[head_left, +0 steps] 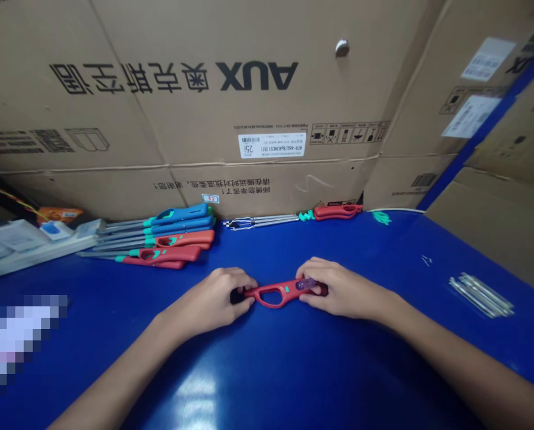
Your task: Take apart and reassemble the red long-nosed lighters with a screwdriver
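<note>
A red lighter body [273, 296] with a trigger loop and a small green piece lies across the middle of the blue table, between my two hands. My left hand [231, 292] pinches its narrow left end, thumb and fingers closed. Around the thicker right end my right hand [327, 286] is closed, next to a purple see-through part set in the handle. No metal tube shows at the left end; my left fingers hide part of it.
Several long-nosed lighters [177, 239], blue and red, are stacked at the left near a white power strip [47, 248]. Metal tubes [276, 221], a red lighter body [337, 211] and green pieces [381, 217] line the cardboard wall [181, 119]. Silvery rods [482, 295] lie right.
</note>
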